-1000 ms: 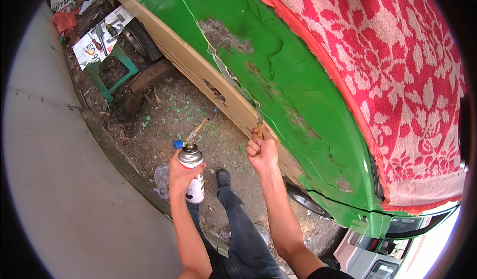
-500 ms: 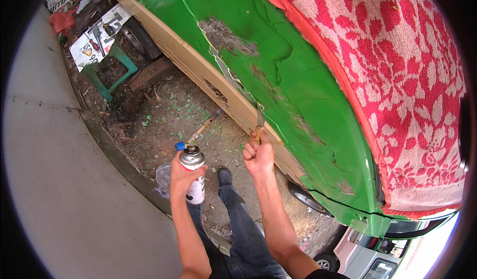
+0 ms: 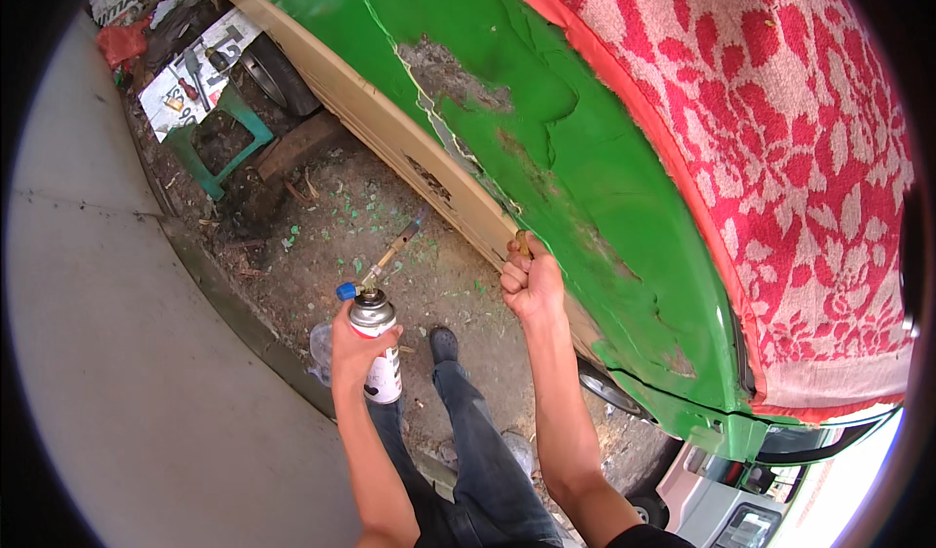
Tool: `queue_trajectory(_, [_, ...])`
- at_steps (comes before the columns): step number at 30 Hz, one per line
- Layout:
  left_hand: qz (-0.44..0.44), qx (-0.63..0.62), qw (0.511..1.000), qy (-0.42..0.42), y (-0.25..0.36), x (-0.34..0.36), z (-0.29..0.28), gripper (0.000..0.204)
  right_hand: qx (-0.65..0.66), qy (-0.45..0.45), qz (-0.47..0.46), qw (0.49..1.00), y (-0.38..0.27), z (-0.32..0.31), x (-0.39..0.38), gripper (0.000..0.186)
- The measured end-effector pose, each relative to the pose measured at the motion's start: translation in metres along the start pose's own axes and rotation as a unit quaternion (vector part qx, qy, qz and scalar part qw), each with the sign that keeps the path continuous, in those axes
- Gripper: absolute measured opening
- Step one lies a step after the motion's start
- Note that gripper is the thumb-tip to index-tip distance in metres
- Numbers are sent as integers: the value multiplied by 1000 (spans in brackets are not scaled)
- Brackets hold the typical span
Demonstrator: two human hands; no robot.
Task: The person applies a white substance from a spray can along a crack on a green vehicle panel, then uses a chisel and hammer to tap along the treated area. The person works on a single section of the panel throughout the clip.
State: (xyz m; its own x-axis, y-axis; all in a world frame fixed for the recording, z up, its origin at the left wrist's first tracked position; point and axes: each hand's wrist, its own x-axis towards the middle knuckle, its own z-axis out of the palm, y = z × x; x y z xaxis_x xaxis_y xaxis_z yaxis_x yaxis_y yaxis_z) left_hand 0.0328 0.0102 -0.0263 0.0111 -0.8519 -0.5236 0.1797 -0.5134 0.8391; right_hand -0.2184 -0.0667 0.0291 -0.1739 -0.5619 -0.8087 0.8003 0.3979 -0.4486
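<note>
In the head view my left hand (image 3: 356,350) grips a spray-type gas canister (image 3: 388,372) fitted with a torch nozzle (image 3: 388,255) and a blue knob (image 3: 347,291); a faint blue flame shows at the tip, pointed toward the lower car side. My right hand (image 3: 531,280) is closed on a scraper's wooden handle (image 3: 524,244) at the peeling seam between the green paint (image 3: 604,187) and the tan lower panel (image 3: 351,104); its blade is mostly hidden. Rough grey-brown patches (image 3: 453,75) show in the green surface.
A red-and-pale floral cloth (image 3: 780,158) covers the car's upper right. A green stool (image 3: 210,168) bears a board with tools beside a tyre (image 3: 273,80). A pale wall (image 3: 127,333) curves along the left. Paint flakes litter the ground; another vehicle (image 3: 721,494) stands lower right.
My right hand and scraper have moved to the right and slightly up along the seam, with less of the blade visible. My left hand with the torch has shifted slightly.
</note>
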Motion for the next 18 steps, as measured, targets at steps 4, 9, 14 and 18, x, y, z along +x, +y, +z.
queue_trajectory(4, [-5, 9, 1000, -5, 2, 1, -2, 50, 4, -8, 17, 1000, -13, 7, 3, 30])
queue_trajectory(9, [29, 12, 999, -5, 5, -5, 5, 49, -29, -9, 77, 997, -32, 14, 12, 30])
queue_trajectory(14, [6, -12, 1000, 22, -4, -16, 22, 51, -58, 51, 27, 997, -2, 1, 45, 28])
queue_trajectory(18, [5, 5, 1000, -14, -3, -22, 14, 46, -17, 11, 69, 997, 17, -34, 22, 29])
